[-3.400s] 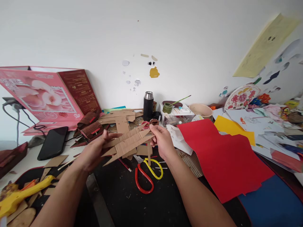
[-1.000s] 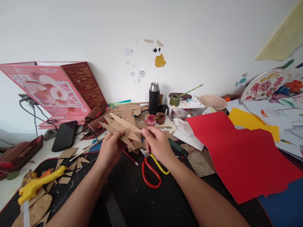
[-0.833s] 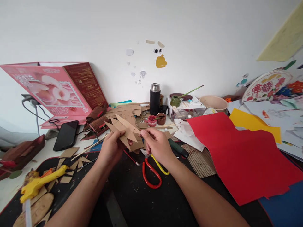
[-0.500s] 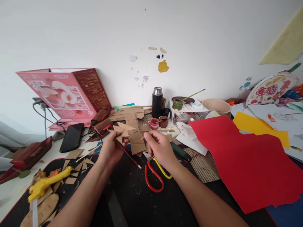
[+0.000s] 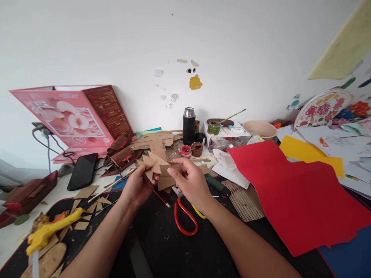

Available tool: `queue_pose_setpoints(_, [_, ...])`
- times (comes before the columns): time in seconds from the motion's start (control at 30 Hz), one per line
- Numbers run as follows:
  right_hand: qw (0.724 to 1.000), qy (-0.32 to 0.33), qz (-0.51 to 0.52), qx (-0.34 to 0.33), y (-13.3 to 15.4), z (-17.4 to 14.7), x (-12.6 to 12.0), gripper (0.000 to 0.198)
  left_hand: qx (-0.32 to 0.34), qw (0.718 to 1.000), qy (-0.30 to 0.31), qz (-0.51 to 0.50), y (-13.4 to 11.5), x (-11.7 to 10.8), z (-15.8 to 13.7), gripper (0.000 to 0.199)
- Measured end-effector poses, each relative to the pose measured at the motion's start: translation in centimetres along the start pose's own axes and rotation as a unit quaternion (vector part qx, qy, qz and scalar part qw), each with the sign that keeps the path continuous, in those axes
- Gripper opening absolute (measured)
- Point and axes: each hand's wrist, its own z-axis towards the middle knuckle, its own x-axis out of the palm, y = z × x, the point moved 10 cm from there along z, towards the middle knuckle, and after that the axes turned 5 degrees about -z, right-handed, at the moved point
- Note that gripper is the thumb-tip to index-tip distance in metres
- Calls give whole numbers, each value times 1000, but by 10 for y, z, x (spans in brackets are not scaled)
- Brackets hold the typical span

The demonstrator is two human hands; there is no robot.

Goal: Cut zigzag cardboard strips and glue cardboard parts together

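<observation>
Room above mat (image 5: 165, 251); scissors (image 5: 188, 233) partly under right hand (image 5: 191, 181)

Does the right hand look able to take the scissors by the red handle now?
Probably yes: the right hand seems to grip nothing, and the scissors lie near it with their red handle uncovered on the black mat; the yellow handle is partly hidden.

Pointed brown cardboard pieces (image 5: 156, 163): overlapping, tips jutting several ways, pinched in left hand (image 5: 140, 182).
</observation>
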Motion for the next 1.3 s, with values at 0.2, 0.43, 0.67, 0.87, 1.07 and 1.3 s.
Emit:
queue_pose_setpoints(0.2, [993, -38, -94, -52, 7, -1, -7, 26, -9, 998, 23, 50, 8, 8, -4, 20])
queue_pose_setpoints(0.43, [998, -55, -32, -24, -2, 3, -14, 28, 12, 986, 164, 18, 0, 23, -8, 21])
queue_pose_setpoints(0.67, [996, -49, 76, 16, -6, 5, -13, 26, 40, 957, 285, -32, -12, 34, -17, 76])
queue_pose_setpoints(0.87, [996, -45, 69, 21, -5, 4, -11, 27, 19, 970, 235, -52, -7, 28, -11, 63])
queue_pose_setpoints(1.07, [997, -47, 60, 27, -7, 4, -11, 33, -5, 981, 185, -58, -3, 27, -12, 52])
queue_pose_setpoints(1.3, [997, -48, 58, 30, -8, 4, -11, 32, -8, 983, 177, -47, -3, 26, -12, 38])
